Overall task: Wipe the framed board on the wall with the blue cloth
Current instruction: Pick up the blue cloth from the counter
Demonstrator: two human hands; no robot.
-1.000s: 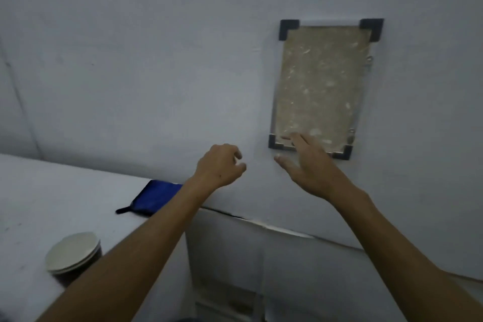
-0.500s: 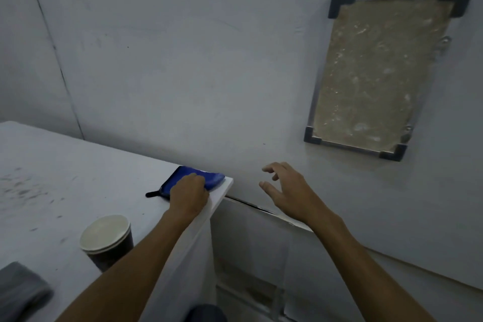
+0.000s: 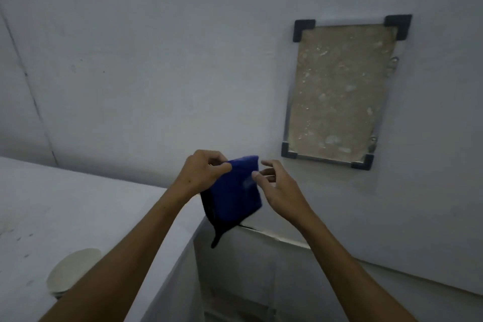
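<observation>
Readying step, by the look of it: cloth (image 3: 235, 191) up off the table (image 3: 86, 206) and held in the air below and left of the board (image 3: 337, 94), no wiping yet. Left hand (image 3: 201, 172) pinching the top left corner, fingers curled tight on it; right hand (image 3: 279, 191) loosely spread at the right edge, thumb touching or almost touching the fabric, no firm hold visible. Next, likely: settle the cloth into one palm, then up and right, flat onto the speckled face.
</observation>
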